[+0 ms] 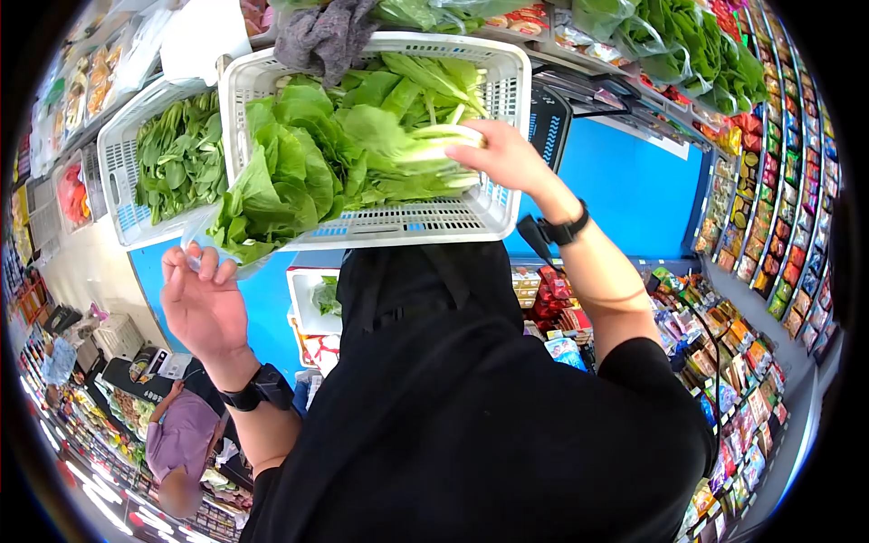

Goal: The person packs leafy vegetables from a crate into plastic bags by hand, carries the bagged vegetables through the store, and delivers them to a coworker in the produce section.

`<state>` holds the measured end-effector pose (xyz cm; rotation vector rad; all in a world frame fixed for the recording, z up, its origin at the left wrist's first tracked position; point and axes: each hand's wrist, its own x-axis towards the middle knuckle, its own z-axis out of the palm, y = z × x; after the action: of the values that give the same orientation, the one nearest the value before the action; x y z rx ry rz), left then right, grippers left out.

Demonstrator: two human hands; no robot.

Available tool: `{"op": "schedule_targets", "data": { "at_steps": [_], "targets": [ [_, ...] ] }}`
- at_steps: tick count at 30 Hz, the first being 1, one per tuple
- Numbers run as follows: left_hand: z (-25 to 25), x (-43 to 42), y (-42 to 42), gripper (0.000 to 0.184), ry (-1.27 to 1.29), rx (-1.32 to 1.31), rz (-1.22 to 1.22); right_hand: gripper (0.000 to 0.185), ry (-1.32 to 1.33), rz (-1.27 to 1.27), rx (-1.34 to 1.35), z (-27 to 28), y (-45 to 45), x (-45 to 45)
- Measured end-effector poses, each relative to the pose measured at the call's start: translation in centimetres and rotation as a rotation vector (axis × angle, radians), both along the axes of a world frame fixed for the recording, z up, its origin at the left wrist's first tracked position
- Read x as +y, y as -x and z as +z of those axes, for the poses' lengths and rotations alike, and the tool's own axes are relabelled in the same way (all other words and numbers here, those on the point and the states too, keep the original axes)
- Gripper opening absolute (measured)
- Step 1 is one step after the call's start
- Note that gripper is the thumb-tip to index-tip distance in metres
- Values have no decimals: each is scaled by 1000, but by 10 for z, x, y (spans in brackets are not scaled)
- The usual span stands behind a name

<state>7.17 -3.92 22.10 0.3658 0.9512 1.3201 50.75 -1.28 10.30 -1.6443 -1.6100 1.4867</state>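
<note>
A white plastic basket (389, 231) full of leafy greens (308, 154) stands in front of my body. Over its right part, my right hand (493, 156) grips a bunch of greens (434, 145) by the pale stems; its leaves point left and are blurred. At the basket's front left corner, my left hand (199, 281) has its fingers curled on the edge of a clear plastic bag (246, 269). Large green leaves lie at the bag's mouth. A dark grey cloth (324, 38) hangs over the basket's back rim.
Left of the basket stands another white basket (116, 195) with darker greens. Bagged greens (706, 59) lie at the upper right. Packaged goods fill shelves (778, 181) on the right. Behind at lower left is a person in a purple top (181, 430). The floor (625, 190) is blue.
</note>
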Motion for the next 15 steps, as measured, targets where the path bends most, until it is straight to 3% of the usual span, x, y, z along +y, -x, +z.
{"op": "schedule_targets", "data": {
  "at_steps": [2, 6, 8, 9, 13, 15],
  "targets": [
    [4, 1, -3, 14, -63, -13, 25, 52, 277, 107, 34, -26, 11, 23],
    [12, 0, -3, 13, -145, 1, 63, 65, 149, -75, 14, -125, 19, 14],
    [16, -2, 0, 13, -155, 2, 83, 74, 95, -100, -410, -146, 12, 11],
    [17, -3, 2, 13, -165, 2, 98, 60, 95, -146, -396, -142, 10, 7],
    [13, -11, 11, 14, -169, 2, 116, 40, 237, 46, -469, -160, -7, -6],
    [9, -13, 12, 15, -153, -19, 108, 32, 171, 387, -755, -204, -8, -31]
  ]
}}
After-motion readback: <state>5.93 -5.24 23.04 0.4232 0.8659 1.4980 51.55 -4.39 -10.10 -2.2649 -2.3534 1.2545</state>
